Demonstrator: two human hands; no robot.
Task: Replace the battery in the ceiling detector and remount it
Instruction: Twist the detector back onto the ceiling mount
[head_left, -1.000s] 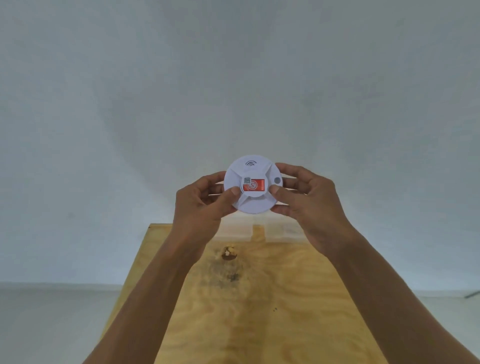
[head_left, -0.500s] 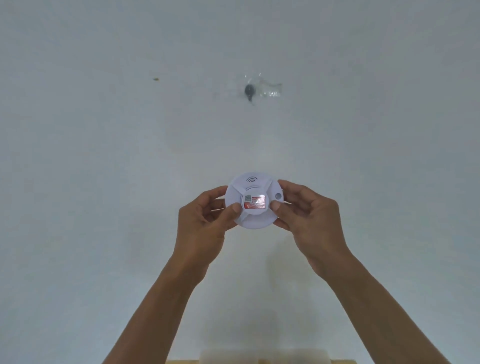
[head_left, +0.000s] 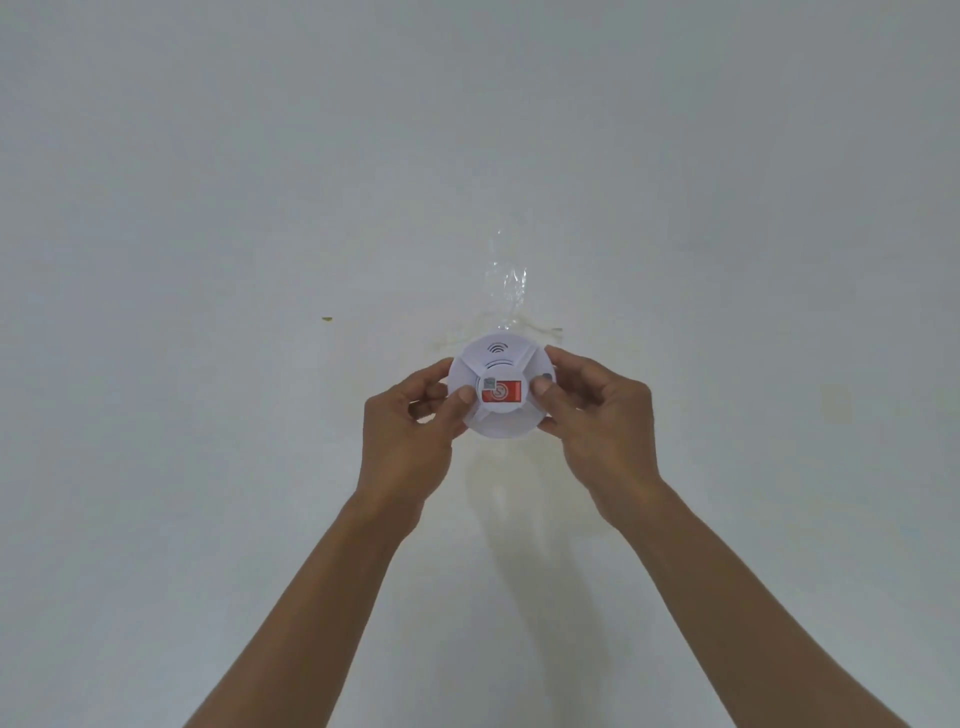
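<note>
A round white detector (head_left: 500, 389) with a red label at its centre and a wifi mark near its top edge is held up against the white ceiling (head_left: 260, 182). My left hand (head_left: 410, 431) grips its left rim, thumb on the front face. My right hand (head_left: 597, 421) grips the right rim, thumb beside the label. Clear tape (head_left: 506, 291) stuck on the ceiling pokes out above the detector. Whatever mount lies behind the detector is hidden.
A small dark speck (head_left: 326, 318) marks the ceiling to the left of the detector. Both forearms reach up from the bottom of the view.
The view tilted further up: the wooden table has dropped out of sight. Both hands carried the detector up to the taped spot on the ceiling, covering the dark hook seen earlier.
</note>
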